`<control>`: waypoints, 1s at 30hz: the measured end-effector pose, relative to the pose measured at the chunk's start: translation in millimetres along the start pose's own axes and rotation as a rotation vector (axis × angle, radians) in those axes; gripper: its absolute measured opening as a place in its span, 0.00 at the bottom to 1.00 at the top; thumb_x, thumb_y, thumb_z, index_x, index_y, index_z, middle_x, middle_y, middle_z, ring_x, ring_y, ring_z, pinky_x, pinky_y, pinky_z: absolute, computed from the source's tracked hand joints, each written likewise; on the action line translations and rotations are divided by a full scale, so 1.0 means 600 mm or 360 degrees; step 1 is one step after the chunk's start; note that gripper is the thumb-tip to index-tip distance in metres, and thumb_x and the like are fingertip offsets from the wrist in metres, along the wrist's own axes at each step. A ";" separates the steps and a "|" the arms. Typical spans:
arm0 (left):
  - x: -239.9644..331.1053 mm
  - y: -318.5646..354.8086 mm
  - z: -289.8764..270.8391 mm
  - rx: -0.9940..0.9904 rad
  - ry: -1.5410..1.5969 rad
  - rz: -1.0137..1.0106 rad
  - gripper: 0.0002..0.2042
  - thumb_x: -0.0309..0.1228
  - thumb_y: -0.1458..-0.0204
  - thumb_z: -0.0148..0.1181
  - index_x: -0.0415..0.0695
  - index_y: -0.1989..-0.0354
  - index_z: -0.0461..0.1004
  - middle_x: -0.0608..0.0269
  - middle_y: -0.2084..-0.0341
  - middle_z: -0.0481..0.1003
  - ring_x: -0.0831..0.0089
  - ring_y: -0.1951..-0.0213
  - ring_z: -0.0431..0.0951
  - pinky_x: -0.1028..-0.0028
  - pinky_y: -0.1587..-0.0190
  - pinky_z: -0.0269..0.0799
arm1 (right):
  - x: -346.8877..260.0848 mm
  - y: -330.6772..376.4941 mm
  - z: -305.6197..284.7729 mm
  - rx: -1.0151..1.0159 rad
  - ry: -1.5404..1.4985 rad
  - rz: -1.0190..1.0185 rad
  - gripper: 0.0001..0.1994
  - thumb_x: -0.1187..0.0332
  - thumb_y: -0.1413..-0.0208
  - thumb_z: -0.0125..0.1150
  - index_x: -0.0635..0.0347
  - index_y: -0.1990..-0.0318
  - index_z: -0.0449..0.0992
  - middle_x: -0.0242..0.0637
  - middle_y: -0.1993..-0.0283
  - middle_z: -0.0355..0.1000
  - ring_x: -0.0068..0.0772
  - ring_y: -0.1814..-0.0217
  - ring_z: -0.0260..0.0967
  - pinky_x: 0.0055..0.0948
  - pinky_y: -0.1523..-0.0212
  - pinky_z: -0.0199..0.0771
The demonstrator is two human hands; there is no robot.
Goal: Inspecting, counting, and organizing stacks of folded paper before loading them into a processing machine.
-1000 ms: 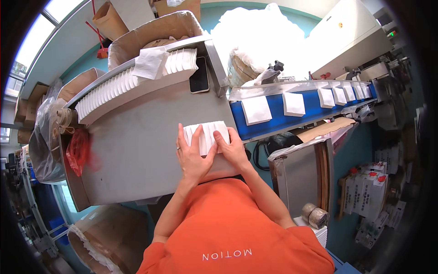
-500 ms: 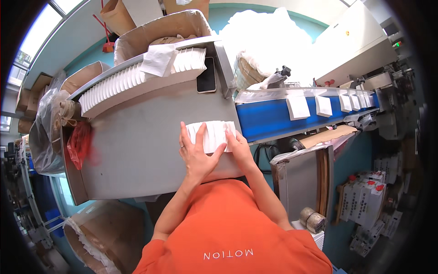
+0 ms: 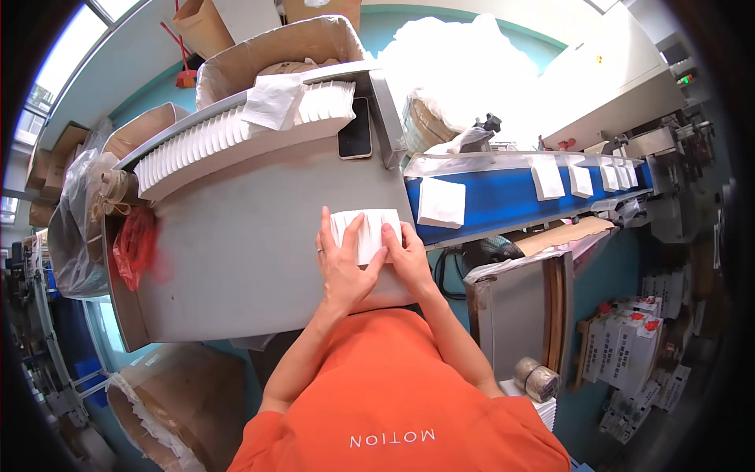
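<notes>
Against the near right part of the grey metal table [image 3: 236,267], a small bundle of folded white paper napkins [image 3: 371,237] is held between my two hands. My left hand [image 3: 344,267] grips its left side, fingers spread over the top and thumb along the near edge. The right side is pressed by my right hand [image 3: 410,263], its fingers bent inward. Both palms hide parts of the bundle. Just right of it, a white napkin stack [image 3: 441,203] lies on the near end of a blue conveyor belt [image 3: 495,197].
A long row of upright napkins [image 3: 228,153] lines the table's far side, with a loose napkin [image 3: 274,102] on top. Beside it lies a phone [image 3: 355,132]. Further napkin stacks [image 3: 548,181] sit along the belt. A red plastic bag [image 3: 134,248] hangs at the left edge.
The napkin stacks on the belt have travelled left toward the table, the nearest one reaching the belt's end. My hands have shifted slightly around the bundle, which now looks narrower.
</notes>
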State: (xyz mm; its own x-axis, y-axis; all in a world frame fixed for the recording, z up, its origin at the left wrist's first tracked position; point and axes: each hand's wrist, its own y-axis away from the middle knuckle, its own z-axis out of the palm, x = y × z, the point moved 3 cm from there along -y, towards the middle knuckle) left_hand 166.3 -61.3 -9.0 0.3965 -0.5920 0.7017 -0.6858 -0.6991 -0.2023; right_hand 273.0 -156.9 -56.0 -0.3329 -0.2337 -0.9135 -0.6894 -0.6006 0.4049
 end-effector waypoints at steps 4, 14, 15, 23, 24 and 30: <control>-0.005 -0.004 -0.013 0.0016 -0.0102 -0.0097 0.31 0.40 0.58 0.71 0.52 0.42 0.70 0.41 0.32 0.46 0.40 0.39 0.57 0.49 0.42 0.63 | 0.019 0.010 -0.020 -0.0232 -0.0537 0.0487 0.17 0.59 0.38 0.58 0.62 0.49 0.73 0.33 0.57 0.74 0.20 0.63 0.71 0.23 0.65 0.71; -0.013 0.000 0.007 -0.0178 0.0369 -0.0006 0.27 0.34 0.51 0.66 0.48 0.40 0.69 0.40 0.32 0.49 0.41 0.37 0.60 0.53 0.39 0.61 | -0.004 0.001 -0.024 0.0013 0.0152 -0.0058 0.24 0.52 0.37 0.58 0.66 0.47 0.70 0.34 0.55 0.73 0.18 0.54 0.67 0.22 0.55 0.69; -0.010 0.002 0.012 -0.0143 0.0338 0.0019 0.27 0.35 0.52 0.66 0.48 0.40 0.69 0.40 0.32 0.49 0.41 0.37 0.60 0.52 0.39 0.61 | 0.000 0.000 -0.011 0.0087 0.0347 -0.0136 0.25 0.50 0.39 0.58 0.66 0.51 0.71 0.40 0.55 0.73 0.28 0.53 0.70 0.26 0.52 0.70; -0.014 0.000 -0.003 0.0019 0.0102 0.0005 0.34 0.37 0.58 0.71 0.48 0.39 0.66 0.41 0.32 0.47 0.43 0.39 0.61 0.51 0.40 0.61 | 0.046 0.016 -0.042 -0.0456 -0.0778 0.0561 0.20 0.60 0.35 0.54 0.61 0.41 0.67 0.33 0.49 0.72 0.25 0.49 0.71 0.28 0.52 0.73; -0.013 -0.001 -0.004 0.0022 0.0100 -0.0001 0.34 0.37 0.58 0.71 0.48 0.39 0.66 0.41 0.32 0.47 0.43 0.39 0.61 0.51 0.40 0.61 | 0.051 0.018 -0.045 -0.0472 -0.0771 0.0601 0.20 0.59 0.35 0.54 0.60 0.41 0.66 0.33 0.48 0.72 0.25 0.48 0.71 0.29 0.52 0.73; -0.002 0.001 -0.002 -0.0149 0.0080 -0.0002 0.34 0.36 0.57 0.71 0.47 0.38 0.65 0.41 0.32 0.47 0.43 0.36 0.59 0.55 0.38 0.61 | 0.048 0.012 -0.029 -0.0331 -0.0921 0.0616 0.21 0.59 0.37 0.58 0.62 0.43 0.67 0.31 0.55 0.73 0.23 0.59 0.71 0.22 0.60 0.68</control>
State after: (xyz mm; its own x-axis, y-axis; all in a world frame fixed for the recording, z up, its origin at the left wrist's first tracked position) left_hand 164.9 -60.6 -9.2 0.3679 -0.5684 0.7359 -0.7404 -0.6579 -0.1380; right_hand 269.7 -181.6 -80.0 -0.8549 -0.0515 -0.5162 -0.3359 -0.7034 0.6264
